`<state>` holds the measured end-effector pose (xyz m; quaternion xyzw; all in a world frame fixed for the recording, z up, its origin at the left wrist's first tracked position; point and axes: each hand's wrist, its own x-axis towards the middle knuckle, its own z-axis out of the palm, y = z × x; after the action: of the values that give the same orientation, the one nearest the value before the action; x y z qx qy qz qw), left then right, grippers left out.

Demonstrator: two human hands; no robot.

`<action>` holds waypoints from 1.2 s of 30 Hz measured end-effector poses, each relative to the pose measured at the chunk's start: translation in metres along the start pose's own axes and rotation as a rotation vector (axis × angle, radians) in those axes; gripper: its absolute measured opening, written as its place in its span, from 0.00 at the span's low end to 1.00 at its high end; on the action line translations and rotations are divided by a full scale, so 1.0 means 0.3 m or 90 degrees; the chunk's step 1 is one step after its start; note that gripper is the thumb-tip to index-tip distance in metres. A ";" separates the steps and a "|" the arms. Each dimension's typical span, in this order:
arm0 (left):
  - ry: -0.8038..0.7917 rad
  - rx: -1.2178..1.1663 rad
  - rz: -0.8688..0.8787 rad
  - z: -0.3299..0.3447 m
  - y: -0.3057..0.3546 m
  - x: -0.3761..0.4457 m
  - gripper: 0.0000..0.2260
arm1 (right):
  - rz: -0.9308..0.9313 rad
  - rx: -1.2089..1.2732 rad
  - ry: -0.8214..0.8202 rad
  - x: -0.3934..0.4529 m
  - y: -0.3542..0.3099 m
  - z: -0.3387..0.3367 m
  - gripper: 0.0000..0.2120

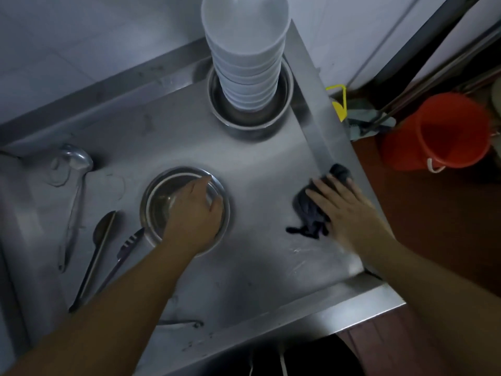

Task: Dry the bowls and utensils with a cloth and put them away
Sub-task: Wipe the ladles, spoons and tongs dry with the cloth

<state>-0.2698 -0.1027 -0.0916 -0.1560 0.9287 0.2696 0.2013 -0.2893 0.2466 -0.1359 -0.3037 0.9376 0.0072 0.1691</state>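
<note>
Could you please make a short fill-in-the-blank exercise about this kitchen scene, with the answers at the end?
1. The right hand lies flat on a dark ____.
2. The left hand reaches into a ____ bowl.
3. The white bowls stand in a tall ____ inside a metal pan.
4. Beside the table, on the floor, stands an orange ____.

Answers: cloth; metal; stack; bucket

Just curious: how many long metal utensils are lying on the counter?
3, all left of the steel bowl: ladle farthest left, spoon, then tongs.

The steel counter (pixel 260 164) carries two metal bowls (pixel 162 210), a ladle (pixel 73 191), spoon (pixel 95 256), tongs (pixel 122 256) and dark cloth (pixel 309 213).
</note>
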 end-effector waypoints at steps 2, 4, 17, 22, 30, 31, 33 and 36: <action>-0.004 -0.069 -0.039 -0.006 0.037 0.056 0.23 | 0.024 0.033 0.047 0.149 0.010 -0.049 0.40; -0.011 -0.173 -0.111 -0.016 0.087 0.128 0.23 | 0.021 0.049 0.072 0.272 0.034 -0.095 0.36; -0.013 -0.789 -0.334 -0.030 0.273 0.480 0.01 | 0.041 0.095 0.024 -0.327 -0.026 0.133 0.36; 0.002 -0.871 -0.325 -0.047 0.306 0.482 0.12 | 0.129 0.130 0.007 -0.396 -0.125 0.138 0.35; 0.053 -0.815 -0.315 -0.088 0.217 0.487 0.11 | 0.243 0.239 0.008 -0.176 -0.266 0.122 0.47; 0.059 -0.803 -0.318 -0.096 0.190 0.487 0.11 | 0.246 0.241 0.007 -0.142 -0.279 0.114 0.48; 0.073 -0.782 -0.326 -0.109 0.130 0.480 0.10 | 0.243 0.230 0.014 -0.080 -0.291 0.097 0.50; 0.115 -0.742 -0.332 -0.129 0.030 0.456 0.10 | 0.213 0.199 0.016 -0.004 -0.281 0.075 0.52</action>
<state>-0.4037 -0.1421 -0.1205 -0.4824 0.5749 0.6578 0.0636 -0.2331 0.1812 -0.1492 -0.1139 0.9667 -0.1141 0.1986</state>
